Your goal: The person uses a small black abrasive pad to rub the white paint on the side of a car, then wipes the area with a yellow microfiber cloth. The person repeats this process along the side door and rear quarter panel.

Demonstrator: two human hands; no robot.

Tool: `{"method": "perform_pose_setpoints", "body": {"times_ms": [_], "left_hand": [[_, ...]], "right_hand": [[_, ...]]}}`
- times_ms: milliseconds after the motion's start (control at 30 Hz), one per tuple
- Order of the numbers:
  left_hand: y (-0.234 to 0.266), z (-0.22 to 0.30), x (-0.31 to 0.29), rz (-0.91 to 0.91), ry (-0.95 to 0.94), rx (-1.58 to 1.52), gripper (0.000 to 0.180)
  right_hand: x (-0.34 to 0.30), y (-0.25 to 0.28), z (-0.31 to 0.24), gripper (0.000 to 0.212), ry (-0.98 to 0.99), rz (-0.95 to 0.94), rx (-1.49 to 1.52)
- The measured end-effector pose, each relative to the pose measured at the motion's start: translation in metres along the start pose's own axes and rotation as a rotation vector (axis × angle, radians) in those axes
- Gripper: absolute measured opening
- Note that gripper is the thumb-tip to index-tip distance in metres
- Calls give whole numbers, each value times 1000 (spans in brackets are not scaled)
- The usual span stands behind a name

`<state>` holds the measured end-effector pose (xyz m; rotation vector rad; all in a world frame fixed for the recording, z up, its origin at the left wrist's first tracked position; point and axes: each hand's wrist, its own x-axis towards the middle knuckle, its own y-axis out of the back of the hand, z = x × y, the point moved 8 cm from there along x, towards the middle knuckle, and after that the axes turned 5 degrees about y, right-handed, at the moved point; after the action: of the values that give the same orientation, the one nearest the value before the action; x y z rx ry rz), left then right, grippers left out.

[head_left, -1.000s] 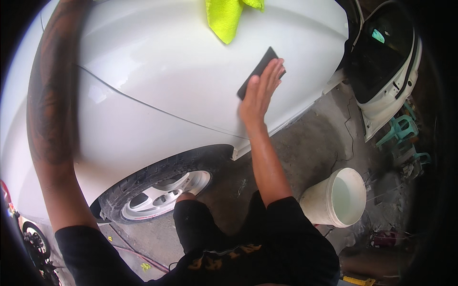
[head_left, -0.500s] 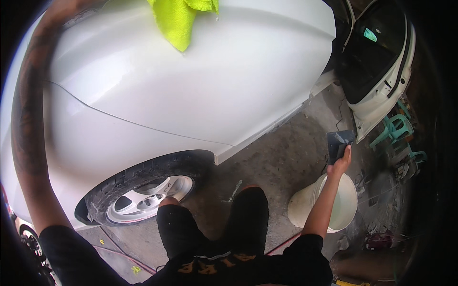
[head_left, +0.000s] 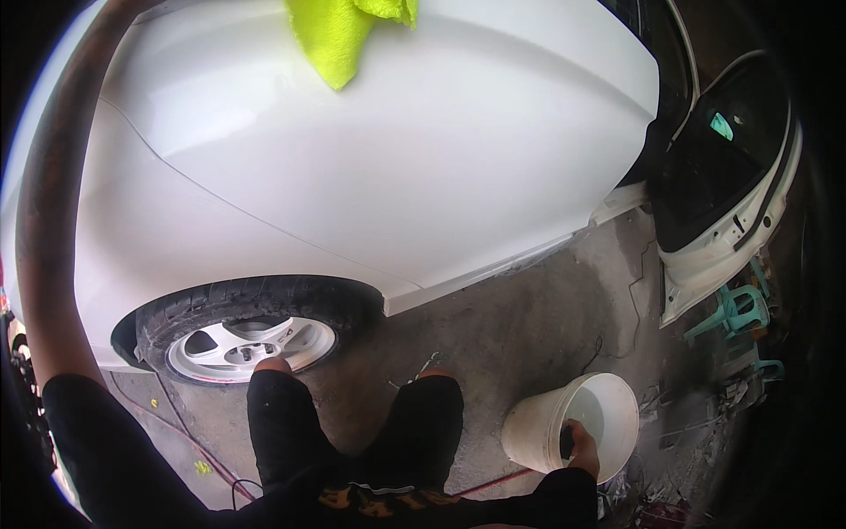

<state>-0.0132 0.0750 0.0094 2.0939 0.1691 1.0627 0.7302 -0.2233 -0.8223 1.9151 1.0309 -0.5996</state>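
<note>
Head view. The right hand (head_left: 583, 447) reaches down into the white bucket (head_left: 538, 436) on the concrete floor (head_left: 520, 326), just to the right of the person's knees. Its fingers are closed around a dark pad (head_left: 567, 441), which sits inside the bucket at the near rim, mostly hidden by the hand and the bucket wall. The pad's long axis and facing cannot be told; only a dark sliver shows, roughly upright beside the thumb.

The left arm (head_left: 44, 229) runs up the left edge of the picture toward the top of the white car body (head_left: 397, 167). The left hand itself lies beyond the frame, so its state cannot be told. A yellow-green cloth (head_left: 339, 35) hangs over the panel, well above and to the left of the right hand. The front wheel (head_left: 242, 344) stands just ahead of the left knee. An open car door (head_left: 731, 194) is up and to the right of the bucket, with a teal stool (head_left: 736, 309) below it.

Risks, as a judgement: the hand bears on the near rim of a light bucket, so a downward push could tip it toward the knees. A pad lifted out dripping could wet the floor underfoot, and grit picked up from the bucket bottom could scratch the paint.
</note>
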Motion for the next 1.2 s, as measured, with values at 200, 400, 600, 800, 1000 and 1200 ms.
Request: {"method": "perform_pose_setpoints", "body": {"times_ms": [200,400,600,800,1000,1200], "left_hand": [[-9,4,0,54,73,-250,101],[-12,-39,-18,218,-134,-1,83],[-22,-26,-13,135,-95,112,90],[-26,-18,-3,88,-151,-19,83],[-15,7,-7,-72,-93,-82,83],[1,9,-6,-80,60,-128,85]], "right_hand": [[-68,47,-67,42,287,-167,980],[-245,65,-399,48,1120,233,515],[-583,-276,-589,85,2163,399,-36],[-521,-245,-623,80,1990,640,177],[-598,-355,-542,75,2154,538,129],[-432,-253,-582,74,1690,673,506]]}}
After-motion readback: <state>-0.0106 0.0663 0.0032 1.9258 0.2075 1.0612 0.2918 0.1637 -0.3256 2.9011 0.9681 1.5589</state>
